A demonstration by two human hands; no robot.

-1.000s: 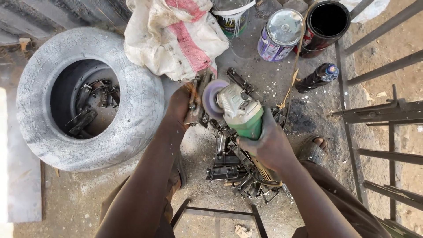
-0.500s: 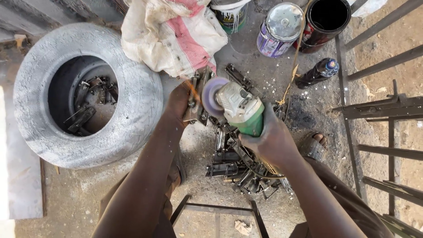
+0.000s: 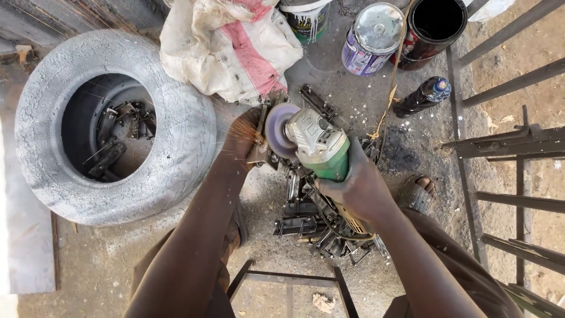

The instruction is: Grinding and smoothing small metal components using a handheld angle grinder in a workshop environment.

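Dusty concrete floor (image 3: 88,265), an old tyre (image 3: 182,141) at left of the frame: I see my right hand (image 3: 356,188) clamped on a green angle grinder (image 3: 315,144), its disc (image 3: 279,129) sparking at centre against a small metal piece (image 3: 259,154) gripped by my bare left hand (image 3: 241,132). Fingers sit just beside the wheel; a slip could cut them, and sparks reach the cloth sack (image 3: 229,47).
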